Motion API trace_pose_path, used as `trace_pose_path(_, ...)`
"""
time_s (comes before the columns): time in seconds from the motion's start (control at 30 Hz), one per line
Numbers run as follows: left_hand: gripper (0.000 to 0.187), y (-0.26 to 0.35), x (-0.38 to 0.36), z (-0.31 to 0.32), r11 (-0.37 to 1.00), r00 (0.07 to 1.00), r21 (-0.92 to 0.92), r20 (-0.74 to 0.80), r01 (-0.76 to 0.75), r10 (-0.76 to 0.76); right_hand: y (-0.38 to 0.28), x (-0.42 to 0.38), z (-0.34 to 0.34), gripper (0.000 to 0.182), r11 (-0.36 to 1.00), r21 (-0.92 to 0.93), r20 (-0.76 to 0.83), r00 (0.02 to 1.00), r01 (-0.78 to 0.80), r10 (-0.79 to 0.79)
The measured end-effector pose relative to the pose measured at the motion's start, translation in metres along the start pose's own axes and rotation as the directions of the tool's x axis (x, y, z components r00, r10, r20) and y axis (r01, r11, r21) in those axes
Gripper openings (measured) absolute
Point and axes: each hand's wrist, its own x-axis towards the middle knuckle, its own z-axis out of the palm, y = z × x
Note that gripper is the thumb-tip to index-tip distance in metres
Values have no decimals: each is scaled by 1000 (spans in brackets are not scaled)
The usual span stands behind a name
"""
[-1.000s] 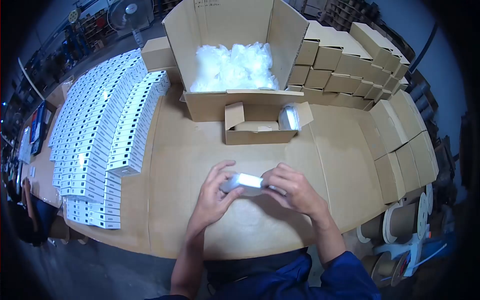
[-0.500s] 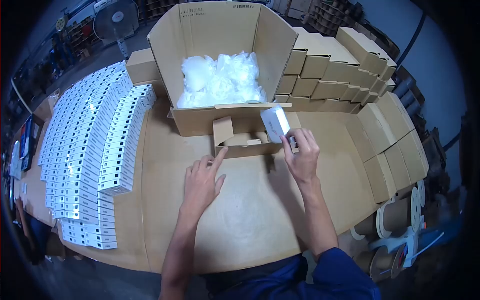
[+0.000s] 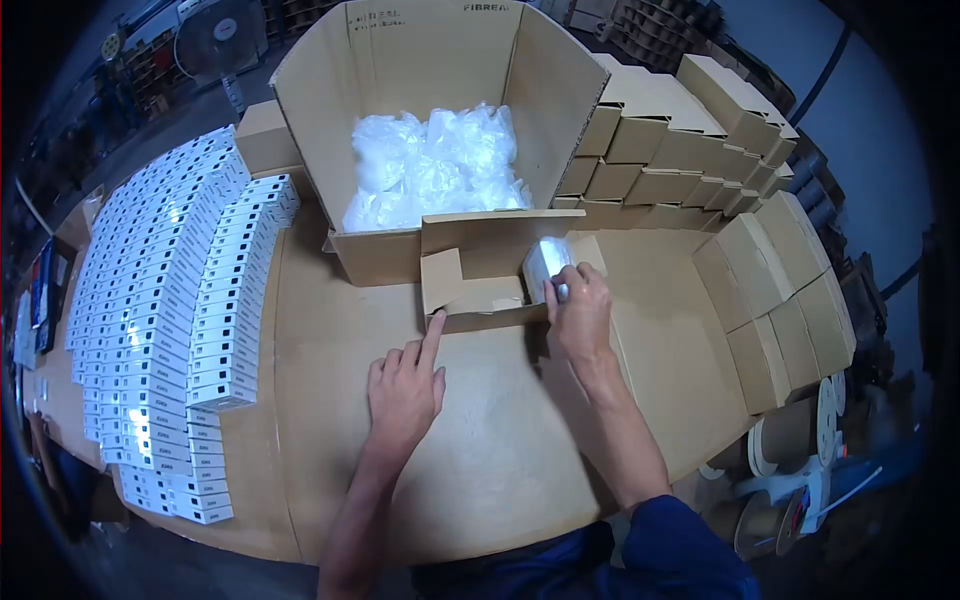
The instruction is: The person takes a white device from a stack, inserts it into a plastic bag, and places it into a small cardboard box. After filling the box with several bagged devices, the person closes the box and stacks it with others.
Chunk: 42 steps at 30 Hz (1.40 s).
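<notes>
An open cardboard box (image 3: 500, 322), long and narrow, lies in front of me with its lid flap raised at the back. My right hand (image 3: 582, 308) grips a white plastic-wrapped packet (image 3: 546, 262) at the right end of this box; its lower part is hidden behind the front wall and my fingers. My left hand (image 3: 405, 392) holds nothing. Its index finger stretches to the box's front left corner, and the thumb stands apart.
Behind the small box stands a large carton (image 3: 430, 55) with clear plastic-wrapped packets (image 3: 435, 165). Rows of white boxes (image 3: 150, 300) fill the left side. Brown cardboard boxes (image 3: 660, 140) are stacked at back right, with more boxes (image 3: 775, 290) along the right edge.
My right hand has lowered the packet into the right end of the box. My left index finger stays at the box's front left corner. The view has shifted slightly.
</notes>
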Motion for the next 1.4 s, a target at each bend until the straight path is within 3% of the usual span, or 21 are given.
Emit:
trace_pose_path(0.2,85,0,0,-3,998,999,-55,-35,-28,26,-4,-8,13,7,991,-132,6,1000,1,0)
trace_pose_path(0.23,86,1,0,-5,998,1000,-65,1,-4,4,-6,-7,10,14,985,-158,63,994,-75,86)
trace_pose_path(0.33,89,1,-5,-9,991,1000,-131,-16,-6,4,-11,-17,-1,22,976,-214,43,997,-51,62)
trace_pose_path(0.37,90,1,-12,-22,995,997,-92,78,36,-28,-15,-24,-4,28,956,-294,72,996,-24,47)
trace_pose_path(0.4,89,-3,-21,-31,991,999,-127,32,39,-35,-22,-32,-7,38,931,-364,104,994,12,27)
trace_pose_path(0.47,87,-14,-43,-49,982,996,-185,-65,50,-63,-44,-40,-11,56,960,-278,68,998,11,8)
trace_pose_path(0.5,83,-21,-55,-62,976,993,-202,-68,84,-100,-55,-45,-12,65,991,-120,59,997,58,-51)
trace_pose_path(0.6,78,-57,-99,-85,963,952,-178,-199,200,-234,-115,-59,7,61,911,340,81,958,232,-275)
trace_pose_path(0.67,72,-82,-127,-91,936,898,-149,-267,320,-350,-161,-69,30,58,801,584,275,894,136,-353)
trace_pose_path(0.73,71,-109,-145,-91,895,827,-162,-343,416,-446,-203,-69,56,62,723,668,381,753,178,-537)
trace_pose_path(0.83,74,-141,-152,-99,888,808,-95,-380,450,-450,-261,-64,91,69,622,739,365,624,257,-691)
trace_pose_path(1.0,78,-160,-150,-109,889,850,25,-309,457,-427,-306,-59,116,75,596,709,321,580,377,-749)
trace_pose_path(1.1,70,-168,-154,-105,890,853,83,-335,449,-400,-310,-59,119,78,606,678,337,558,416,-759)
trace_pose_path(1.17,60,-172,-156,-102,888,833,105,-408,449,-373,-312,-60,118,77,620,667,353,558,413,-751)
trace_pose_path(1.4,41,-171,-162,-103,877,817,108,-432,469,-383,-306,-53,102,77,606,752,406,543,258,-735)
